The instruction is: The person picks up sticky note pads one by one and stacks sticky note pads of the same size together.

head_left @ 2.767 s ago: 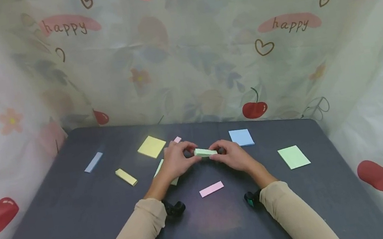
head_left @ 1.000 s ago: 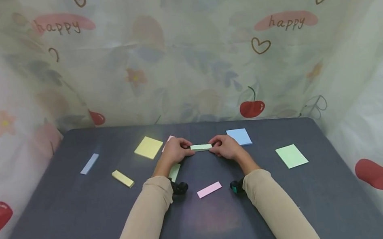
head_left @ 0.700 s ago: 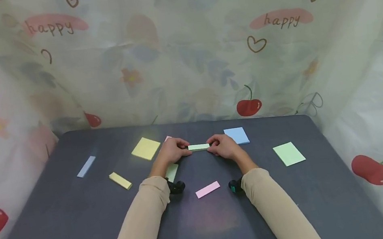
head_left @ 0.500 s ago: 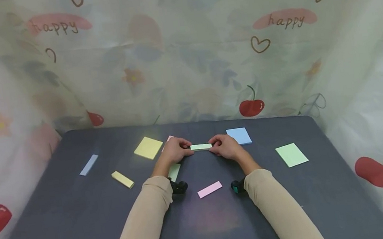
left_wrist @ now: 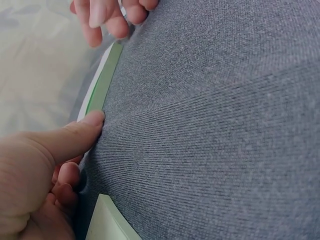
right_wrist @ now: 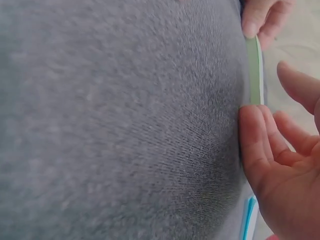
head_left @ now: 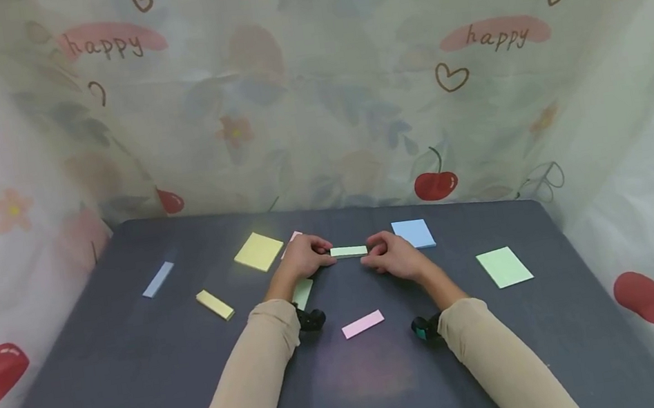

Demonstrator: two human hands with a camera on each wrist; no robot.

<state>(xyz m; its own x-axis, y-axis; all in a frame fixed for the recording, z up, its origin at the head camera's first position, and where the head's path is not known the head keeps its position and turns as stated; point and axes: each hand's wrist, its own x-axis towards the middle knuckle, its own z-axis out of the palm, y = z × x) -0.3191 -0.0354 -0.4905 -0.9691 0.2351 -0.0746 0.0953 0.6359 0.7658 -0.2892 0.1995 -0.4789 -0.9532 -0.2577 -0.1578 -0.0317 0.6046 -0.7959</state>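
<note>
A narrow light-green sticky note pad (head_left: 349,252) lies on the dark table, near its back middle. My left hand (head_left: 306,256) pinches its left end; in the left wrist view the thumb (left_wrist: 92,118) presses the near side with the other fingers curled behind. My right hand (head_left: 397,255) is just off the right end, thumb spread from the fingers in the right wrist view, holding nothing. Another green sticky note pad (head_left: 302,293) sits by my left wrist, partly hidden. Behind the left hand a pink pad (head_left: 296,235) is mostly covered.
Around the hands on the table (head_left: 106,374) lie a square yellow pad (head_left: 259,252), a square blue pad (head_left: 413,234), a square green pad (head_left: 504,267), a narrow pink pad (head_left: 363,324), a narrow yellow pad (head_left: 214,305) and a narrow blue pad (head_left: 158,280). A printed curtain (head_left: 316,129) hangs behind.
Earlier both hands held the green pad by its ends, first tilted, then level on the table. Now my right hand has let go and moved slightly right, its fingers opening.
</note>
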